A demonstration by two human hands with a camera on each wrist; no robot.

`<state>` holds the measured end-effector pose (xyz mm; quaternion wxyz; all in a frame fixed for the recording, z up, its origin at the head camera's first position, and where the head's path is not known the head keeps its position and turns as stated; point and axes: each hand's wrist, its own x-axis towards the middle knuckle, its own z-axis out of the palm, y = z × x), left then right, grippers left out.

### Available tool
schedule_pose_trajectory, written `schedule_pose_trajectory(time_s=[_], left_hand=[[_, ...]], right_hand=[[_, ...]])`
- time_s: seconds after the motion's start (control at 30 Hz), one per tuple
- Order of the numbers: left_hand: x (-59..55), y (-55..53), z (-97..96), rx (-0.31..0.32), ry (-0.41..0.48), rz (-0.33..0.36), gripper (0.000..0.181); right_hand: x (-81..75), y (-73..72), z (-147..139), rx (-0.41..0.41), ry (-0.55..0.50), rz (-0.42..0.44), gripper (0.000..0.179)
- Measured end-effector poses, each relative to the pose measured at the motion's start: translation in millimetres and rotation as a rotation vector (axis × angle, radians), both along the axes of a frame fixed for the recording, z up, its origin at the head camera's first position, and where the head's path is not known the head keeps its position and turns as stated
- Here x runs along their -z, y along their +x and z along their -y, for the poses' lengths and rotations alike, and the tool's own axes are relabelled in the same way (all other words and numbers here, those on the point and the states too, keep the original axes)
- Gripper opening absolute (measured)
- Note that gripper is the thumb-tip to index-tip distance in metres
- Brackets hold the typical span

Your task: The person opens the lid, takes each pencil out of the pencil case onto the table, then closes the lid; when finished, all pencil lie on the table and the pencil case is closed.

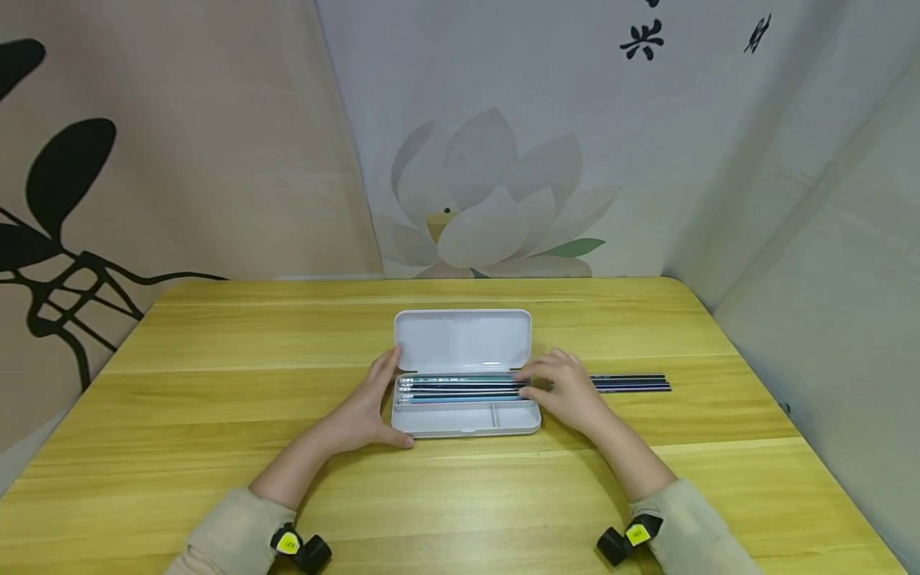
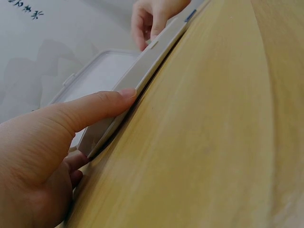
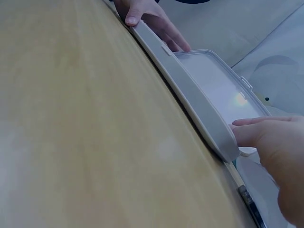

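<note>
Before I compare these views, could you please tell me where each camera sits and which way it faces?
Head: on the head, facing forward and down at the open box, pencils and table; both sleeves, left hand and right hand show.
Left wrist: on that wrist, facing along the box's front; left hand close, right hand beyond.
Right wrist: on that wrist, facing back along that front; right hand close, left hand beyond.
Both wrist views share box, lid and hands.

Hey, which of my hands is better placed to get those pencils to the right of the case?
Probably your right hand: it's at the right end of the case, closer to those pencils. Your left hand holds the opposite end.
</note>
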<state>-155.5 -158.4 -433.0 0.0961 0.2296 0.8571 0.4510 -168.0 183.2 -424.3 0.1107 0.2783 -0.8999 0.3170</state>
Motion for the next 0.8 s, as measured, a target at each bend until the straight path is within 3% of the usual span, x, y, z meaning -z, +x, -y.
schedule_pose_trajectory(time_s=[0.8], left_hand=[[-3.4, 1.8, -0.1, 0.002, -0.017, 0.001, 0.140]], right_hand=[[-8.8, -12.0, 6.8, -0.081, 0.128, 0.137, 0.012]])
